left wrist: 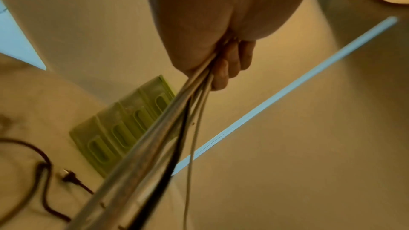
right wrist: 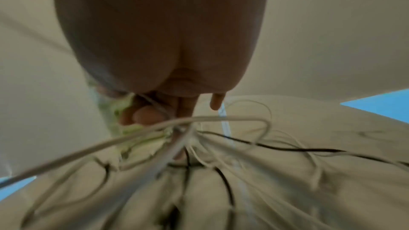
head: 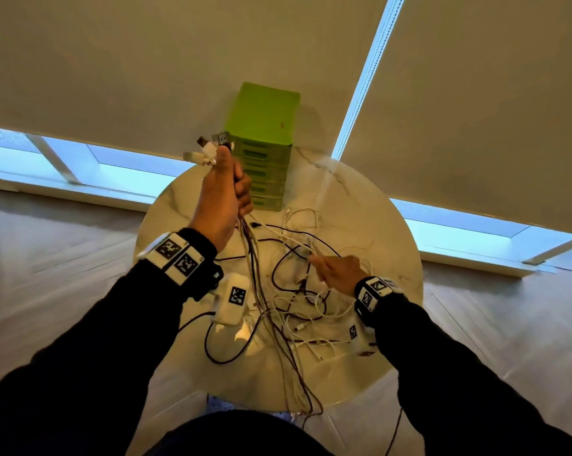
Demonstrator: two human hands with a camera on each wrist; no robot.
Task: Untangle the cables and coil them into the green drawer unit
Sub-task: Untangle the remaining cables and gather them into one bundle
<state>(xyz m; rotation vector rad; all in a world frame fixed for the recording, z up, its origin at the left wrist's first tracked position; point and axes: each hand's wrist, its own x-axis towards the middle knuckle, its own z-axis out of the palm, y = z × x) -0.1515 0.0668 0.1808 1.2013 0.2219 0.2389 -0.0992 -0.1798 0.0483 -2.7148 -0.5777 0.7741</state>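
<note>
Above tangle, cable bundle (head: 245, 222) clenched in left hand (head: 220, 199), plug ends kept together; right hand (head: 338, 273) pinching white strand to free it; green drawer unit (head: 264, 139) just beyond left hand

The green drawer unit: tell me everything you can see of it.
The green drawer unit is a tall, narrow tower of lime-green plastic, slightly translucent, with a flat top and a small reddish mark near one top edge. Its front is a stack of shallow drawers, each with an oval slot handle; all look closed. It stands upright at the far edge of the round marble-look table, before the window blind. The left hand, gripping cables, hides part of its front; no contact shows.
</note>
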